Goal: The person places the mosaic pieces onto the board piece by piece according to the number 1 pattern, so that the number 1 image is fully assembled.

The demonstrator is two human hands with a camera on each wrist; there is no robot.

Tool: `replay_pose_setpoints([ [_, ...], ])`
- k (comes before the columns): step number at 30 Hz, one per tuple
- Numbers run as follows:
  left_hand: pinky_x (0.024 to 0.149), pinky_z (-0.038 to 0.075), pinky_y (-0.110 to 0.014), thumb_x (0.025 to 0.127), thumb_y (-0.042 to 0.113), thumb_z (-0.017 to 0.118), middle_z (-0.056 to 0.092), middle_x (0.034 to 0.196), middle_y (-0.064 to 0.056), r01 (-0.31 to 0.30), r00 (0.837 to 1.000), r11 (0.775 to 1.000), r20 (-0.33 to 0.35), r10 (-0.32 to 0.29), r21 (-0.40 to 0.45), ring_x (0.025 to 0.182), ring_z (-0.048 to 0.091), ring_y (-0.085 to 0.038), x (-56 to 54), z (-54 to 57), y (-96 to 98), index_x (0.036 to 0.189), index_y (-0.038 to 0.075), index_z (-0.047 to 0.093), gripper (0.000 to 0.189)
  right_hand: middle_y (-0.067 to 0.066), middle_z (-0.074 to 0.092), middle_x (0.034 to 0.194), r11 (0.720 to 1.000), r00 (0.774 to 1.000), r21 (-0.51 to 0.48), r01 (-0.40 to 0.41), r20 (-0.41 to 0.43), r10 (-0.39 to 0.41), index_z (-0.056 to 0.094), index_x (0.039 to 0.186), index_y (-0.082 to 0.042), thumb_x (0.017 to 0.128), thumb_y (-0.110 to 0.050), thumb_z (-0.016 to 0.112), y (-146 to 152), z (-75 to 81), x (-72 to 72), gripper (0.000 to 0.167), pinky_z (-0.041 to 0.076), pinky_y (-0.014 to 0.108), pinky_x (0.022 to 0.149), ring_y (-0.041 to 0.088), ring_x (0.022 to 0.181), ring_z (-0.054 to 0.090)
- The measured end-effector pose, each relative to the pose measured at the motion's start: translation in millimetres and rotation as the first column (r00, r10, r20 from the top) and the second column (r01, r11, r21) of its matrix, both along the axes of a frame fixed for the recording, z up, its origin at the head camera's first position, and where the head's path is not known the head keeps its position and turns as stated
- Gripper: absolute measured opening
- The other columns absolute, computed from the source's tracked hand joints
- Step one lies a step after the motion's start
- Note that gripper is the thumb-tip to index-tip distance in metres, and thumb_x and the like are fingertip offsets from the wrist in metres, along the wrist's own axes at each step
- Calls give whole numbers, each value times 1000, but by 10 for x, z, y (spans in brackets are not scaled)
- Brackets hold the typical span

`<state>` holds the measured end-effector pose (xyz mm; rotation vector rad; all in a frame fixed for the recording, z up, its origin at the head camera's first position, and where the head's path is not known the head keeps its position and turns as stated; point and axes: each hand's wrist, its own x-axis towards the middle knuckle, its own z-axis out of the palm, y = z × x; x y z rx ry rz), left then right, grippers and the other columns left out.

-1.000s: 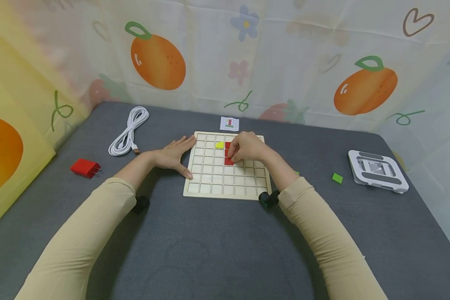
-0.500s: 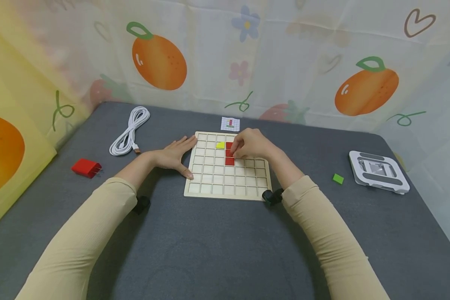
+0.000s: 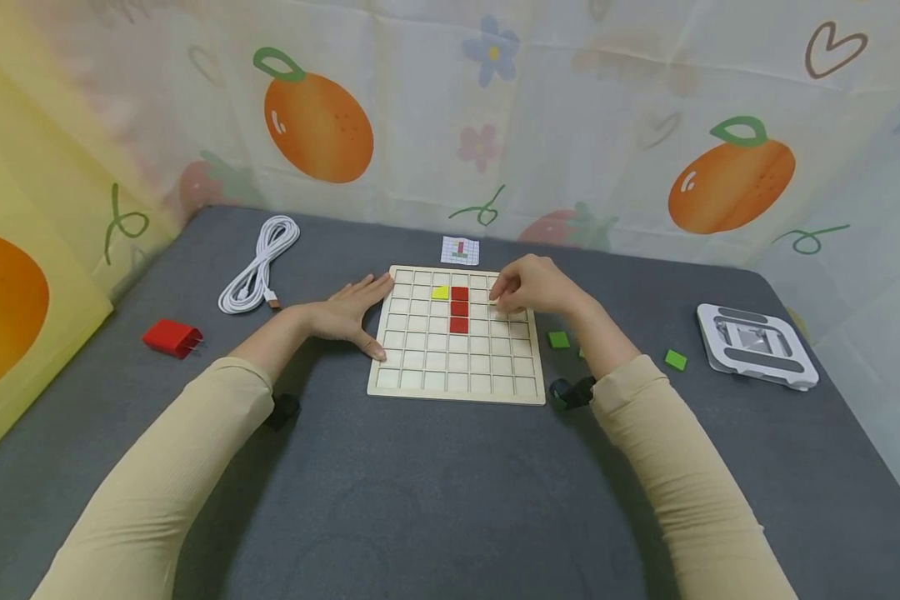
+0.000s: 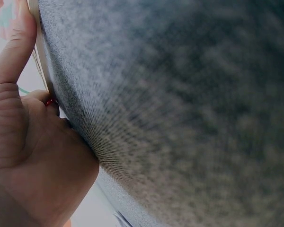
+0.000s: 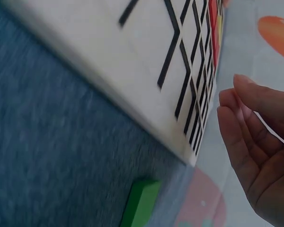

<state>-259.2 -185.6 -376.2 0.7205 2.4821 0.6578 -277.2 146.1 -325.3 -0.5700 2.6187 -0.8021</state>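
My left hand [image 3: 345, 310] lies with spread fingers along the left edge of a pale wooden grid board [image 3: 457, 395]. Its thumb rests on the rim, which the left wrist view also shows. In the board's upper middle, a column of red square tiles [image 3: 459, 308] fills several cells, with one yellow tile [image 3: 440, 292] left of the top one. Over the board's right side hovers my right hand [image 3: 536, 286]. The right wrist view shows its fingers [image 5: 231, 132] loosely bent, thumb near the fingertips, nothing between them. A green tile [image 3: 558, 340] lies just off the board's right edge.
Another green tile [image 3: 675, 360] lies farther right, near a white-and-grey folding stand [image 3: 756, 343]. Behind the board is a small printed grid card [image 3: 461, 250]. On the left are a coiled white cable [image 3: 258, 262] and a red plug adapter [image 3: 171, 337]. A patterned curtain backs the table.
My right hand has moved right, off the red tiles, uncovering their whole column and a green tile beside the board. The left hand has stayed on the board's left edge.
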Motion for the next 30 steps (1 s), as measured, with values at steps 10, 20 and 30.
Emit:
replay_pose_setpoints([
  [10,126,-7,-55,67,67,79,-10,169,-9,0,1000,1000,1,0,7,156,-13,-34,-2,-17,-14,160,10,-3,136,8,74,91,999,999,3,40,22,-40,74,105,-7,89,-13,70,356,-1,18,18,55,37,80,26,82,68],
  [20,126,-7,-56,69,64,80,-9,169,-11,3,1000,1000,-9,-3,6,156,-13,-35,-6,-33,-18,160,9,-2,135,11,75,99,998,998,61,15,61,-19,72,111,-7,91,-13,69,668,-65,38,21,55,41,89,22,93,69],
  [30,125,-6,-60,71,59,81,-8,168,-16,19,1000,1000,-14,-19,11,155,-11,-41,21,25,2,159,4,-1,132,8,76,99,995,994,95,-44,100,34,73,109,-9,89,-18,73,787,-73,39,22,54,42,92,15,90,68],
])
